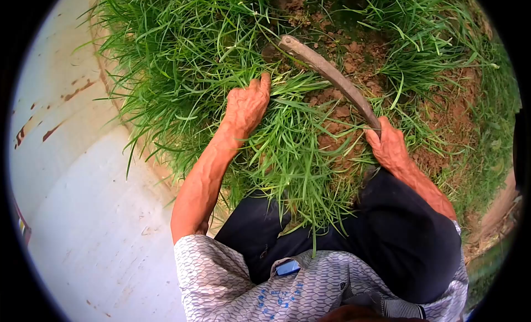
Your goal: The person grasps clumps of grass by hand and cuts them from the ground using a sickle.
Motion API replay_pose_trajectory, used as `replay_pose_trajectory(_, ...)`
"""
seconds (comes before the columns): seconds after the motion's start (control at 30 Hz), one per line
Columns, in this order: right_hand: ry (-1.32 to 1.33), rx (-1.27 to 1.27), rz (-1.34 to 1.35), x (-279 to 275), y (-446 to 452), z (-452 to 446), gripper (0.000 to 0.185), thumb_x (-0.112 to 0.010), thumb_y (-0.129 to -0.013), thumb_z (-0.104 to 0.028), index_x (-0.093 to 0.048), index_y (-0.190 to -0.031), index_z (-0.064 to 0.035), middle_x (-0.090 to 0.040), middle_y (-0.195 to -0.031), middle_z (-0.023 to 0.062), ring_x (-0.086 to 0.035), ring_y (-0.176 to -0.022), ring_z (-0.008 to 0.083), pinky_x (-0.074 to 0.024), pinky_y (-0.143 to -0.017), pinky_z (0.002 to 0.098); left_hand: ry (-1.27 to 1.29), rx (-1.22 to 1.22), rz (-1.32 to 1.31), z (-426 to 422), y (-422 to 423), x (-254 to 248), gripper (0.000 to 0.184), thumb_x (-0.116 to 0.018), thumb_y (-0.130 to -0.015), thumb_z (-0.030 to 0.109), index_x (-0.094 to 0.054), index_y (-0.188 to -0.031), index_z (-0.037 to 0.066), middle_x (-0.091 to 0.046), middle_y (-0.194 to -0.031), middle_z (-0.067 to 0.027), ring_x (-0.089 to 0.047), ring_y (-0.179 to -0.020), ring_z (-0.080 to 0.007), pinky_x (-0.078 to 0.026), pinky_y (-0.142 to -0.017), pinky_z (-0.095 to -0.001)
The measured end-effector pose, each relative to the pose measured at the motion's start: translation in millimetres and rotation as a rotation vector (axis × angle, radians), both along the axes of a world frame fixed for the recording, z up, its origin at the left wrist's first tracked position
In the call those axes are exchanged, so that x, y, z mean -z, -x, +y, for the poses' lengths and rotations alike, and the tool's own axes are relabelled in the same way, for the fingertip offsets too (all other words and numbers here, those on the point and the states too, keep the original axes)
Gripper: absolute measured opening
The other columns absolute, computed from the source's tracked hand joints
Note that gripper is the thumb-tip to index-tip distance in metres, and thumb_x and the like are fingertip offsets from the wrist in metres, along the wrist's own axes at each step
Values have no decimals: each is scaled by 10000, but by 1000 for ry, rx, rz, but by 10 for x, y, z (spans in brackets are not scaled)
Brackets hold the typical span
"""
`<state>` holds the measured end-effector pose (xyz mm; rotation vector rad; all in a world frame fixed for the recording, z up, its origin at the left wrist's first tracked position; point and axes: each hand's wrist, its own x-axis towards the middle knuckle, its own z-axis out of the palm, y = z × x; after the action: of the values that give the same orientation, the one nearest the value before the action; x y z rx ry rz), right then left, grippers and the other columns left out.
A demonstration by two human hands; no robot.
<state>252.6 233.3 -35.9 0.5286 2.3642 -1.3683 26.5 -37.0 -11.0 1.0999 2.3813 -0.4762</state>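
My left hand [249, 103] is closed around a bunch of long, narrow green leaves [296, 131], which look like garlic chives. The cut-looking mass of leaves spreads below it toward my knees. My right hand [389, 142] grips the lower end of a sickle with a long curved wooden handle [332, 76]. The handle's far end reaches up and left to the plants, just beyond my left fingertips. Its blade is hard to make out among the leaves there.
A dense stand of green plants [171, 56] grows at the upper left. Reddish-brown soil [354, 59] shows in the middle, with more clumps [415, 62] at right. Pale, stained sheeting or concrete [94, 195] borders the left side. My dark trousers [409, 233] are close below.
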Motion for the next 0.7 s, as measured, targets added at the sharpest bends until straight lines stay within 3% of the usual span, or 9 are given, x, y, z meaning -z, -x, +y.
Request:
replay_pose_trajectory(0.17,-79,-82,6,61,125,-49,273,-584,-957,-241,-453,-971,-2,-527,-618,199,-606,-573,358,-462,-488,438,43,-42,124,-96,61,226,344,-481,-890,96,-489,-1227,28,-655,-905,-149,-685,-707,-333,-516,-596,-458)
replay_pose_trajectory(0.2,-72,-97,-26,93,126,-63,270,-582,-959,-241,-453,-972,-4,-512,-600,191,-602,-559,339,-458,-479,432,159,64,197,2,81,148,374,-563,-847,124,-562,-1206,17,-647,-801,-74,-684,-644,-215,-500,-501,-363)
replay_pose_trajectory(0.23,-95,-176,36,97,152,-67,276,-559,-971,-257,-457,-991,-1,-500,-601,183,-593,-557,308,-458,-488,433,152,66,200,18,115,180,374,-563,-847,124,-562,-1206,17,-647,-801,-74,-684,-644,-215,-500,-501,-363)
replay_pose_trajectory(0.33,5,-192,-155,38,220,-66,302,-515,-995,-288,-470,-1037,8,-489,-618,177,-585,-575,261,-461,-516,437,38,15,188,14,208,294,46,-574,-841,132,-549,-856,97,-656,-778,-72,-687,-661,-239,-503,-522,-359)
replay_pose_trajectory(0.4,-94,-337,138,95,112,-90,372,-500,-996,-346,-487,-1046,23,-496,-656,205,-595,-639,276,-475,-579,447,15,59,180,3,220,328,50,-574,-840,135,-556,-857,91,-655,-773,-77,-686,-659,-243,-504,-524,-363)
replay_pose_trajectory(0.43,-99,-333,148,70,109,-72,372,-500,-996,-346,-487,-1046,23,-496,-656,205,-595,-639,276,-475,-579,447,-9,99,168,-1,248,342,56,-574,-838,137,-562,-857,86,-654,-768,-82,-686,-656,-247,-505,-526,-366)
replay_pose_trajectory(0.5,202,-67,-254,-4,97,-56,430,-518,-975,-408,-514,-1023,20,-507,-684,196,-583,-681,307,-461,-596,449,-52,112,180,-20,245,323,48,-568,-831,126,-564,-843,80,-649,-746,-96,-681,-642,-254,-510,-535,-377)
replay_pose_trajectory(0.63,266,-17,-242,50,-51,41,463,-538,-950,-460,-513,-946,2,-498,-683,126,-552,-634,307,-429,-574,449,-37,98,144,4,132,231,40,-548,-825,105,-568,-824,70,-648,-737,-114,-669,-618,-272,-503,-511,-389)
replay_pose_trajectory(0.7,270,-31,-238,-52,41,66,438,-540,-952,-442,-504,-911,-8,-489,-667,97,-538,-609,237,-430,-571,414,-103,106,123,-106,83,146,48,-558,-816,111,-566,-822,64,-643,-734,-122,-670,-623,-272,-504,-509,-389)
